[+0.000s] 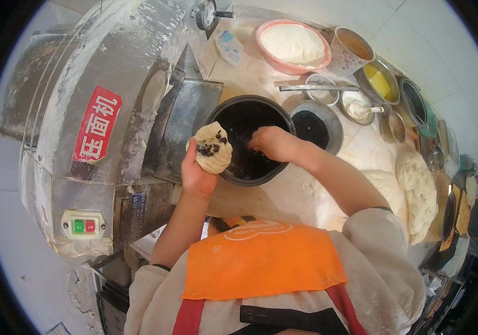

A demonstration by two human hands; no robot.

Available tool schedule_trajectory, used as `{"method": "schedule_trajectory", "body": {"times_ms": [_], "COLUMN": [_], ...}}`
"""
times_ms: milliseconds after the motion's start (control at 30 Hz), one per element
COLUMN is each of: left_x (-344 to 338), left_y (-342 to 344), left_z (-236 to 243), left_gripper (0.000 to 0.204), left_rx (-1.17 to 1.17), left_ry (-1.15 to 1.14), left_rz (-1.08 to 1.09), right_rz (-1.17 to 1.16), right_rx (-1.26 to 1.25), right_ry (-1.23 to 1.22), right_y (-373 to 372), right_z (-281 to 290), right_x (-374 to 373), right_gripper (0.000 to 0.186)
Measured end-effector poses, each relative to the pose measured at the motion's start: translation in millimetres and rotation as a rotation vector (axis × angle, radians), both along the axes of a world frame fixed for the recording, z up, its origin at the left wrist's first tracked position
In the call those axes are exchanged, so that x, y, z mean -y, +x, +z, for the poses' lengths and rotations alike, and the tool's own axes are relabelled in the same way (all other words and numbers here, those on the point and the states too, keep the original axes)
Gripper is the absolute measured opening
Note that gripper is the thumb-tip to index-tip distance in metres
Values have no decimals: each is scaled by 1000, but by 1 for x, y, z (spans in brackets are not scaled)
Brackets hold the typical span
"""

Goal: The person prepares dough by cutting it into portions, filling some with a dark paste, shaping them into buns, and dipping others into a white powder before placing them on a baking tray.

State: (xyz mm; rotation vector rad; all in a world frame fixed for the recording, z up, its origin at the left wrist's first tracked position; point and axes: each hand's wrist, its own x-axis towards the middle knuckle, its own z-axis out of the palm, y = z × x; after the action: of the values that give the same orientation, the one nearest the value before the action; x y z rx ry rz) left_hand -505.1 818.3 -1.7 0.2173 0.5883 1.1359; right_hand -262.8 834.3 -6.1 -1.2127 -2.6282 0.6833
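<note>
In my left hand (197, 174) lies a flattened round of pale dough (216, 159), gripped at its left and lower edge. Dark lumps of filling (210, 149) and a little white powder sit on its upper face. A wide black pot (220, 111) stands just to the right of the dough, dark inside. My right hand (275, 143) reaches over its right rim and down into it. Those fingers are curled together, and whatever is between them is hidden.
A large grey dough-pressing machine (155, 33) fills the left side. Beyond the pot stand a metal bowl of dark contents (337, 125), a pink basin of flour (261, 47), a patterned tub (337, 56) and a bowl of yellow liquid (381, 81). Slabs of dough (417, 187) lie at right.
</note>
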Motion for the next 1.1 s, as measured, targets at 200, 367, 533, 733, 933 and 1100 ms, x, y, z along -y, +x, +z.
{"method": "schedule_trajectory", "body": {"times_ms": [200, 367, 533, 733, 933, 1100], "left_x": [2, 3, 3, 2, -2, -3], "left_y": [2, 2, 2, 2, 1, 13], "left_z": [4, 5, 1, 4, 11, 17], "left_gripper": [47, 48, 48, 49, 49, 51], "left_rx": [-24, -56, -48, -33, -52, -71], "left_ry": [-4, 19, 8, 0, -3, -33], "left_rz": [12, -7, 16, -13, -46, -24], "right_rz": [-63, -105, -116, -233, -480, -764], "right_rx": [-27, 50, 74, -85, -518, -864], "right_ry": [149, 174, -223, -677, -917, -762], "right_y": [26, 19, 15, 24, 52, 51], "right_z": [33, 15, 12, 47, 63, 82], "right_x": [9, 17, 20, -1, 7, 29], "right_gripper": [22, 22, 21, 25, 26, 21]}}
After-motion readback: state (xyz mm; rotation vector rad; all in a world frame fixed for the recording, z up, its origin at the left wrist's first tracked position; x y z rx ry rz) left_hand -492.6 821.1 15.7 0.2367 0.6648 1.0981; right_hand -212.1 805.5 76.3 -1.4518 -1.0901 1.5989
